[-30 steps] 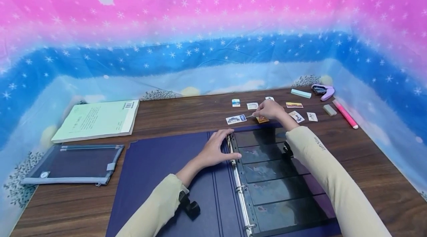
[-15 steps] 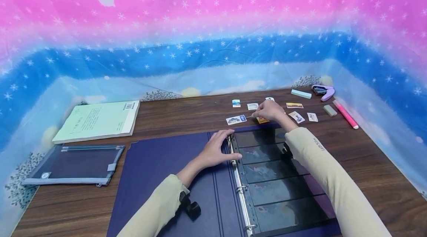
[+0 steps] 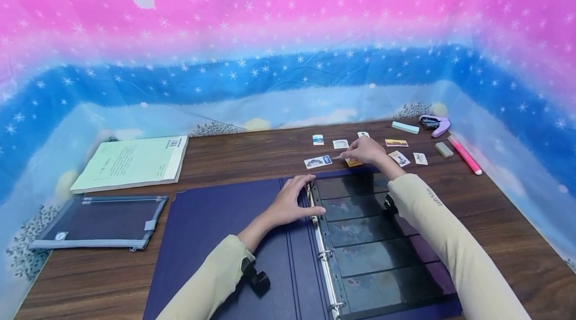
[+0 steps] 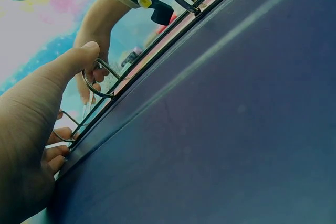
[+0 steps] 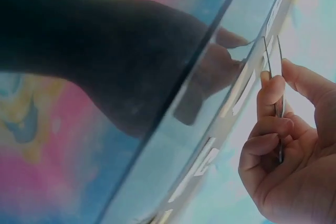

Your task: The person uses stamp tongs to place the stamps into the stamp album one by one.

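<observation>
Now the right sleeve (image 3: 450,232) has shifted slightly; right hand (image 3: 368,151) pinches tweezers (image 5: 279,109), left hand (image 3: 288,204) spread.

Slim metal tweezers (image 5: 280,109), tips parted, beside white-and-blue stamp (image 3: 317,161)

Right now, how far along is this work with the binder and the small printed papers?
Done: the binder lies open, a pocket page facing up; how full it is, I cannot tell. In hand: the right hand holds tweezers, tips near a blue-ended paper. Left: probably that one and the other papers loose on the table.
</observation>
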Demonstrator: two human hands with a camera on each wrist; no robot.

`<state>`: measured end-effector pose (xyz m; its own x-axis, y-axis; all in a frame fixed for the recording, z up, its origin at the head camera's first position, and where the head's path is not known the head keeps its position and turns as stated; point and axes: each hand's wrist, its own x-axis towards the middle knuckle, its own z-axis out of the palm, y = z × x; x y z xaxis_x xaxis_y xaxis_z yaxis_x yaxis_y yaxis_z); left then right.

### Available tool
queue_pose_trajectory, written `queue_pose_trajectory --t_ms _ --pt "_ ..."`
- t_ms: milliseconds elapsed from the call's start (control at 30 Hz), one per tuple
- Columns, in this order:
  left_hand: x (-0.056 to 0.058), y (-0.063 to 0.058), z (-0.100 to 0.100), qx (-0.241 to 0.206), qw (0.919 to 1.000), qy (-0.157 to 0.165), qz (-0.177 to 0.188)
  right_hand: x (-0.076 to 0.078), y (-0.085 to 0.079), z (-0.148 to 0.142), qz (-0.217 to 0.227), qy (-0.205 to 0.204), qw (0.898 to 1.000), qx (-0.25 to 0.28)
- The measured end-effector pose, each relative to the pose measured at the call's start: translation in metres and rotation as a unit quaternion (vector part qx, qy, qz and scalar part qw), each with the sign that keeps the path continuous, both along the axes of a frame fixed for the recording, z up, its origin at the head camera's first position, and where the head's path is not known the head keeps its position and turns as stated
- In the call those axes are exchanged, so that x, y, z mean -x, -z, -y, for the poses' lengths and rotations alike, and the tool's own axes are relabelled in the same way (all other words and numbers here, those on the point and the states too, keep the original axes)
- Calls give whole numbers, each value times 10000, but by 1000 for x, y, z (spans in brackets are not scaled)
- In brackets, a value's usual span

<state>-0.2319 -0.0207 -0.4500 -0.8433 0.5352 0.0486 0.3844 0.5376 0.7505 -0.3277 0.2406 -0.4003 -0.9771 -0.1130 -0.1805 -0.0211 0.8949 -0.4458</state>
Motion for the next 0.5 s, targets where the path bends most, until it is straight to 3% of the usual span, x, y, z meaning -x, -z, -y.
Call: queue_pose_trajectory --t_ms 233,500 --pt "0 -1 1 -39 10000 9 -35 -3 -3 15 -444 -34 9981 -429" --pt "1 2 1 -7 9999 43 -101 -2 3 17 -579 143 9976 -361"
